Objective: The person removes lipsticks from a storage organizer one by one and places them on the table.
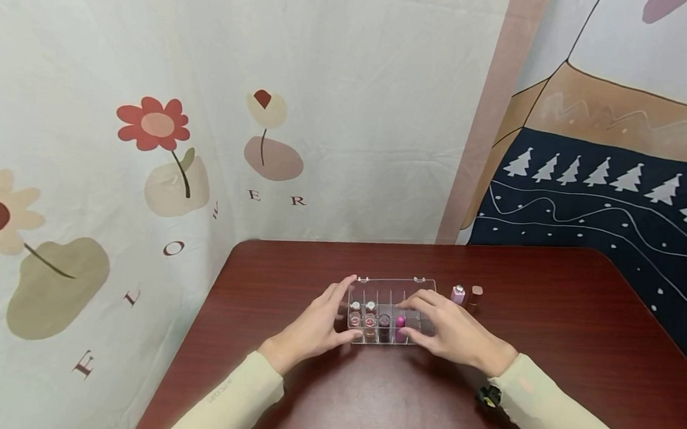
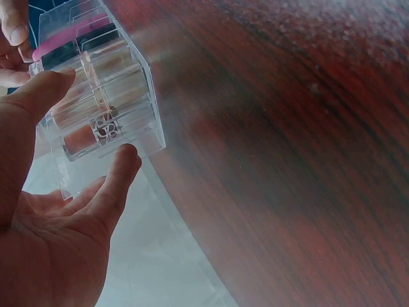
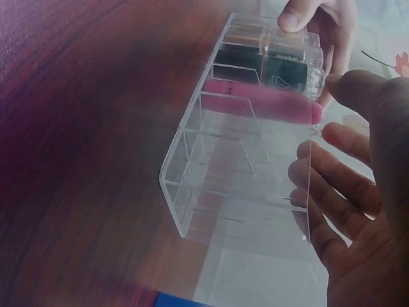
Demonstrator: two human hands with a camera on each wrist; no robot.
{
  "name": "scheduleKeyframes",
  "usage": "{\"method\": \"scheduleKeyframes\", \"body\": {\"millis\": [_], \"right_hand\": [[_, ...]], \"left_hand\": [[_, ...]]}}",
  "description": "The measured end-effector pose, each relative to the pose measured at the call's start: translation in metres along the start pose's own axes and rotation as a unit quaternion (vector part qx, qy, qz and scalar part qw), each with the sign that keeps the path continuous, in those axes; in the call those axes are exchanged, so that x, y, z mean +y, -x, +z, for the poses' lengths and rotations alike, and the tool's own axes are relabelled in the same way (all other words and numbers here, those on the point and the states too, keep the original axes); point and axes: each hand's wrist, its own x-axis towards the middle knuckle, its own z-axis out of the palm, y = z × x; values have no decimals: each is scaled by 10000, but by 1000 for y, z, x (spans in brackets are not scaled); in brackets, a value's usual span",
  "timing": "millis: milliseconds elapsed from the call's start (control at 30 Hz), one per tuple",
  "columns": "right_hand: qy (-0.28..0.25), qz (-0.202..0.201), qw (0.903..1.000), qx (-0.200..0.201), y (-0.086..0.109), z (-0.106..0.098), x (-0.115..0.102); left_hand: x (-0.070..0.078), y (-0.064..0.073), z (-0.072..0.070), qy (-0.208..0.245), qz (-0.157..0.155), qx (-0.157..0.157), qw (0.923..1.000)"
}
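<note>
A clear plastic organizer [image 3: 223, 153] with divided compartments sits on the table in front of me. My left hand [image 1: 318, 322] holds its left end, thumb at the near corner and fingertips along the side. Several cosmetic tubes fill its left compartments, some with silver tops [image 1: 370, 305]. Beside a dark tube [image 1: 384, 327] stands a bright pink tube [image 1: 401, 326]. My right hand [image 1: 452, 325] hovers over the right compartments, with nothing between its loosely bent fingers. Its thumb is close to the pink tube's upper end in the right wrist view.
Right of the organizer, behind my right hand, stand a small pink-lilac tube [image 1: 457, 294] with a silver top and a brown tube [image 1: 475, 294]. The dark red table [image 1: 292, 271] meets fabric hangings at its back and left.
</note>
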Motion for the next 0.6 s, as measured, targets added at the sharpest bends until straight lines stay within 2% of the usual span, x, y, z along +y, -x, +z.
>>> {"method": "scheduleKeyframes", "body": {"millis": [600], "right_hand": [[92, 74, 9999, 28, -2, 9, 0]], "left_hand": [[-2, -1, 1, -42, 83, 31, 10000]]}}
